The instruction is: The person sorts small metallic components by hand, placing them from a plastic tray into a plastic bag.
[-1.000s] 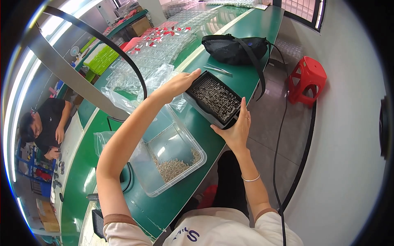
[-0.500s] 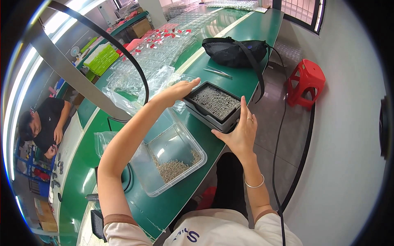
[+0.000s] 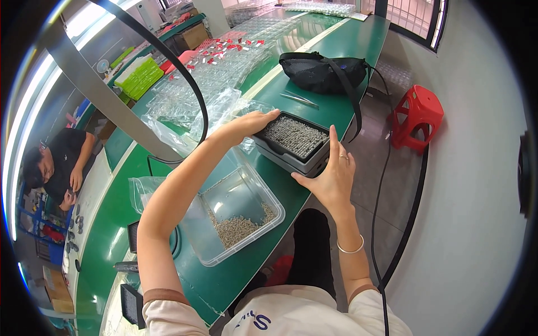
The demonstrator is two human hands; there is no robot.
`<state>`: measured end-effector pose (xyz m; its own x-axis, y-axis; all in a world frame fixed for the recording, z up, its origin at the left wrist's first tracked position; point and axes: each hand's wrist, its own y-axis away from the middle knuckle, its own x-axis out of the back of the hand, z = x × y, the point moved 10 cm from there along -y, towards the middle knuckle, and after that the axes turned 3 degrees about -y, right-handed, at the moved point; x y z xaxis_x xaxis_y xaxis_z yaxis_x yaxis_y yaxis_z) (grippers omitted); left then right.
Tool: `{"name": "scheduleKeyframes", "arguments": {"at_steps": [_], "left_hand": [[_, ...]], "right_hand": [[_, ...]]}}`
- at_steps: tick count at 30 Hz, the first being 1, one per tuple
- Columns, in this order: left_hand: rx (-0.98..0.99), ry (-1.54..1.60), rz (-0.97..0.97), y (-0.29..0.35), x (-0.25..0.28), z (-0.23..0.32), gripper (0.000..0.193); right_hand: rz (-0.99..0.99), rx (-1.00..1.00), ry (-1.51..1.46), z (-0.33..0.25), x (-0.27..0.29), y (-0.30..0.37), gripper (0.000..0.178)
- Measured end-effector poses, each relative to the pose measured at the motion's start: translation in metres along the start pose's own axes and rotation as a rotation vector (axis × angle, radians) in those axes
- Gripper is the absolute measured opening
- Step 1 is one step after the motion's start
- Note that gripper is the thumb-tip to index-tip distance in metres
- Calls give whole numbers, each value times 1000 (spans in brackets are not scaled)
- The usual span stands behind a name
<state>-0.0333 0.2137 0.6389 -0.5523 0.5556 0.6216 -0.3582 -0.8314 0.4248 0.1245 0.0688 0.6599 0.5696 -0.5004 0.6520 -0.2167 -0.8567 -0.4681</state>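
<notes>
Between my hands is a grey box topped by a black-rimmed tray [image 3: 288,155], full of tiny grey pieces [image 3: 296,136] too small to name. My left hand [image 3: 255,123] grips its left end, fingers along the far edge. At the right end, my right hand [image 3: 335,176] holds it with fingers upright against the side and thumb at the near corner. Just left of the box, a clear plastic tub [image 3: 244,193] contains a heap of similar small, tan-grey pieces [image 3: 238,228].
Beyond the box lie tweezers [image 3: 300,100] and a black bag [image 3: 322,73]. Clear plastic bags [image 3: 218,112] and blister trays [image 3: 196,84] cover the far left bench. A red stool [image 3: 417,117] stands right; a co-worker [image 3: 61,159] sits far left. Black trays [image 3: 132,305] lie lower left.
The grey pieces have shifted and now lie more evenly across the tray, where earlier they were looser toward the right. My hands keep their places on the box. The co-worker's hands have moved slightly.
</notes>
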Motion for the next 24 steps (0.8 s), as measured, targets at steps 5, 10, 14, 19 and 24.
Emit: {"name": "scheduleKeyframes", "arguments": {"at_steps": [5,10,14,19,24], "left_hand": [[-19,3,-20,-1,-2,0,68],[-32,19,-35,3,-3,6,67],[-67,3,-35,7,-1,13,70],[-49,-17,-60,9,-5,14,70],[-48,-13,-89,7,-9,11,68]], "right_hand": [[13,27,14,-2,-2,3,118],[16,32,6,3,-2,4,119],[-11,-31,-166,23,-13,5,120],[43,41,-115,17,-12,10,121],[81,47,-85,-7,4,22,121]]}}
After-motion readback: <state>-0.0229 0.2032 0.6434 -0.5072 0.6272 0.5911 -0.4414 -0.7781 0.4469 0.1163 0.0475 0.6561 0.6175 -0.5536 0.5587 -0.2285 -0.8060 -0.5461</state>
